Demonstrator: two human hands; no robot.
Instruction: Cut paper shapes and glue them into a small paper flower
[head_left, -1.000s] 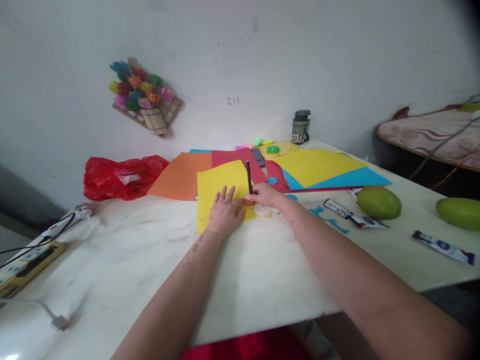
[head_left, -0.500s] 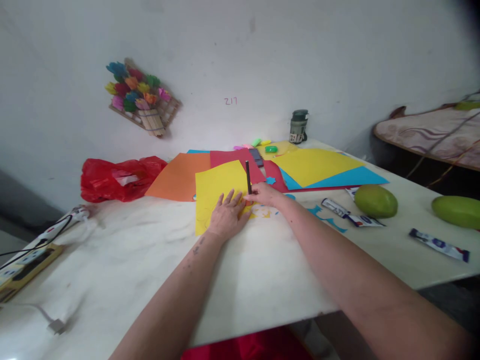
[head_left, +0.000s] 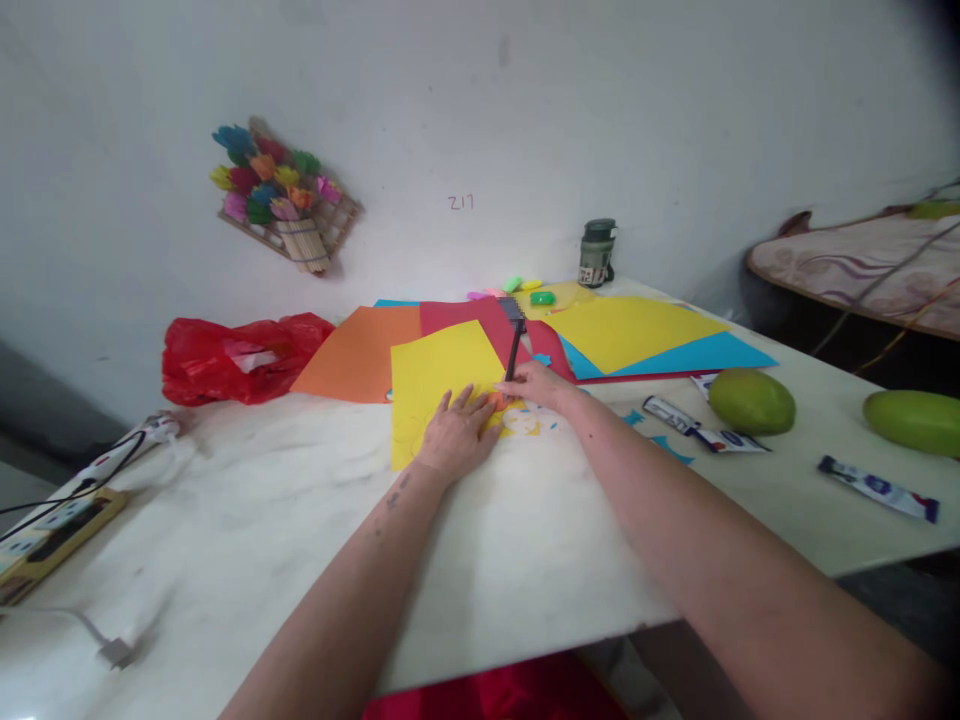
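Note:
My left hand (head_left: 455, 435) lies flat with fingers spread on a yellow sheet of paper (head_left: 442, 365), pressing near its lower right. Faint curved pencil-like outlines show on the sheet left of the hand. In my right hand (head_left: 536, 385) a dark pen (head_left: 514, 352) is gripped, tilted with its top to the upper right and its tip down at the paper. A small orange paper piece (head_left: 497, 400) lies under the fingertips, between the two hands; its full shape is hidden. Small yellow cut scraps (head_left: 529, 428) sit just below my right hand.
Orange (head_left: 367, 350) and red (head_left: 461, 320) sheets lie behind, with a red plastic bag (head_left: 240, 355) at left. Yellow (head_left: 637, 325) and blue (head_left: 697, 355) sheets are at right. Green fruits (head_left: 751, 402), glue tubes (head_left: 877, 488), a bottle (head_left: 597, 253) and a power strip (head_left: 64, 535) stand around.
The pen, upright before, now leans to the upper right. My right hand has shifted slightly right, and more of the orange piece shows. My left hand has stayed almost in place.

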